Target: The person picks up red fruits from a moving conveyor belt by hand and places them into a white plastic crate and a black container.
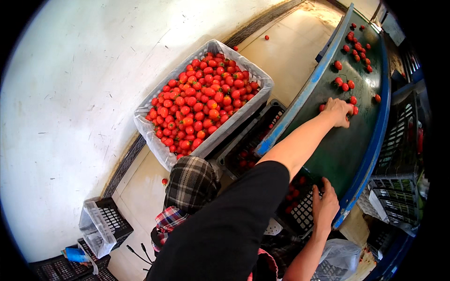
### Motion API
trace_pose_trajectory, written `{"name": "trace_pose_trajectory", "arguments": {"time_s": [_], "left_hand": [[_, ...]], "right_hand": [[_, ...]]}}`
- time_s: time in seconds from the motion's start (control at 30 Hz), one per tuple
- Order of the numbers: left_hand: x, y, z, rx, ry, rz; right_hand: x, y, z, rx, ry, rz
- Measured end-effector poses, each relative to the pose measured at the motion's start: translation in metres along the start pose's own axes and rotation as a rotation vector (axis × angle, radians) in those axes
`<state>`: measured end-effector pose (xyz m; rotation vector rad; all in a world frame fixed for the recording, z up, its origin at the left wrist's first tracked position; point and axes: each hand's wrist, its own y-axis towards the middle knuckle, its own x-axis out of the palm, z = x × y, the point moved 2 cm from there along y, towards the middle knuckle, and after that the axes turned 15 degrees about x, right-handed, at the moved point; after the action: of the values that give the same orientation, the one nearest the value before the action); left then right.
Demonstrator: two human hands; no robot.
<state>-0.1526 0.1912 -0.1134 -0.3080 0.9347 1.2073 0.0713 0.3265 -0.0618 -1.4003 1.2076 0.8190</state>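
Note:
My left hand (338, 112), at the end of the black-sleeved arm, reaches onto the green conveyor belt (335, 154), its fingers curled round a red cherry tomato (350, 108). More tomatoes (345, 87) lie scattered along the belt above it. Lower down, my right hand (324, 201) is by the belt's near end, thumb and fingers apart, with nothing visible in them. Just left of it, under the belt's end, a black plastic crate (302, 213) holds some tomatoes, partly hidden by my left arm.
A lined crate (220, 145) heaped with tomatoes stands left of the belt, beside another dark crate (234, 150). Stacked crates (393, 173) stand right. More crates (115, 220) lie lower left by the white wall (56, 117). Plaid cloth (190, 182) is below me. A stray tomato (165, 181) lies on the floor.

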Motion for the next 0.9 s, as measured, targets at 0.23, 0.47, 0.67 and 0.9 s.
{"name": "trace_pose_trajectory", "arguments": {"time_s": [0.23,0.47,0.67,0.9], "left_hand": [[-0.003,-0.053,0.02,0.065,0.327,0.371],[-0.014,-0.099,0.019,-0.071,0.155,0.552],[-0.004,-0.123,0.047,-0.067,0.219,0.566],[-0.018,-0.094,0.021,-0.075,0.272,0.6]], "right_hand": [[-0.001,0.037,-0.026,-0.102,0.135,0.424],[0.02,0.083,-0.035,0.007,0.325,0.418],[0.031,0.14,-0.041,0.068,0.338,0.471],[-0.013,0.222,-0.064,-0.167,0.28,0.441]]}}
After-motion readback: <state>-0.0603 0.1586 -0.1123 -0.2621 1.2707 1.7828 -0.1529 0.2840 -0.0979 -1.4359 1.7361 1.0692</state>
